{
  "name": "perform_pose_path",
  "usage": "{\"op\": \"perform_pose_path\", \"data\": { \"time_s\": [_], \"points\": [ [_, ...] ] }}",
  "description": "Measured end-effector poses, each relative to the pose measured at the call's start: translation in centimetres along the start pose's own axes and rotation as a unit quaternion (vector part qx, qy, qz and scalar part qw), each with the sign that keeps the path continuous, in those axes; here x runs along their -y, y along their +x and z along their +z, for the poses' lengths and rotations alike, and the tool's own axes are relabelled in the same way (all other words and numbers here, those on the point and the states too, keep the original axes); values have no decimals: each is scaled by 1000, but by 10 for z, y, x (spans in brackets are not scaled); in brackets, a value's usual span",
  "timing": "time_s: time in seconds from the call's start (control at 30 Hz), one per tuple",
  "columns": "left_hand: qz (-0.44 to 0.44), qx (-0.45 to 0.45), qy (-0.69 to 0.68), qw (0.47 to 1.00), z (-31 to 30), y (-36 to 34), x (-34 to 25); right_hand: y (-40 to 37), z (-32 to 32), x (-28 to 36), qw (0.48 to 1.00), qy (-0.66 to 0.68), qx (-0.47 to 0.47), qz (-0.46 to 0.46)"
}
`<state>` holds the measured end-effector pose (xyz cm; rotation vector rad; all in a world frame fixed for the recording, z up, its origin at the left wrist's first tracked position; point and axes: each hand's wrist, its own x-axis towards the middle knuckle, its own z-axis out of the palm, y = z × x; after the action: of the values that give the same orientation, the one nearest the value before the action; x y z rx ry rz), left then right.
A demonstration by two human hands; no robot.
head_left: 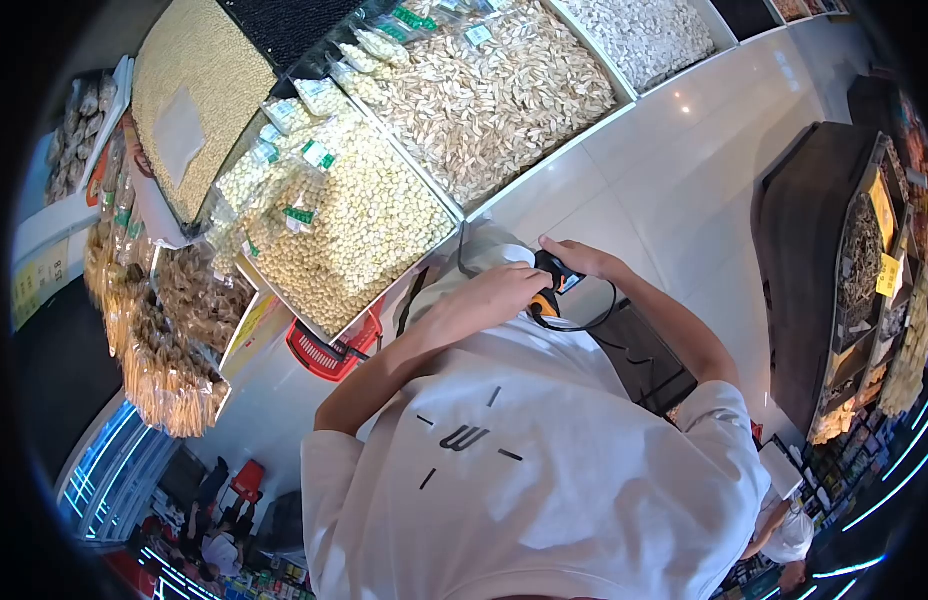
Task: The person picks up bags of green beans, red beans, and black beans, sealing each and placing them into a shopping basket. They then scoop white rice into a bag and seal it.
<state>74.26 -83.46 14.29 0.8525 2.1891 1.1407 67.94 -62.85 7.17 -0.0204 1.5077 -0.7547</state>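
In front of my waist, both my hands meet at a small black and orange handheld device (556, 272) with a lit screen and a black cable. My left hand (509, 288) is closed, its fingers curled at the orange side of the device. From the other side my right hand (581, 258) grips the black part, with the thumb near its top edge. The cable (599, 318) loops down beside my white shirt. What kind of device it is, I cannot make out. Just beyond my hands lies the corner of a bin of pale, nut-like dry goods (369, 205).
A bin of flat pale slices (504, 90) adjoins it, with small labelled bags on top. Bundled bagged goods (169, 340) hang at left. A red basket (329, 350) is under the bin corner. A dark display stand (814, 260) stands right, across the tiled floor (674, 190). People are farther back.
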Motion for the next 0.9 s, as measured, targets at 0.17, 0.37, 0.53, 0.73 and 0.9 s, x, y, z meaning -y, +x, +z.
{"op": "perform_pose_path", "data": {
  "time_s": [0.17,0.37,0.53,0.73,0.9],
  "points": [
    [17,-28,41,999,-12,-2,-4,-3,5,3,992,24,-26,-125],
    [54,-56,84,993,-16,-1,-3,-14,7,30,988,-28,-25,-151],
    [65,-86,55,993,-11,0,0,8,5,31,979,-131,0,-158],
    [35,-10,49,998,-30,-5,-20,-42,-1,55,980,-114,-74,-146],
    [68,-17,24,997,-30,-7,-17,-44,9,38,995,-44,-67,-67]
  ]
}}
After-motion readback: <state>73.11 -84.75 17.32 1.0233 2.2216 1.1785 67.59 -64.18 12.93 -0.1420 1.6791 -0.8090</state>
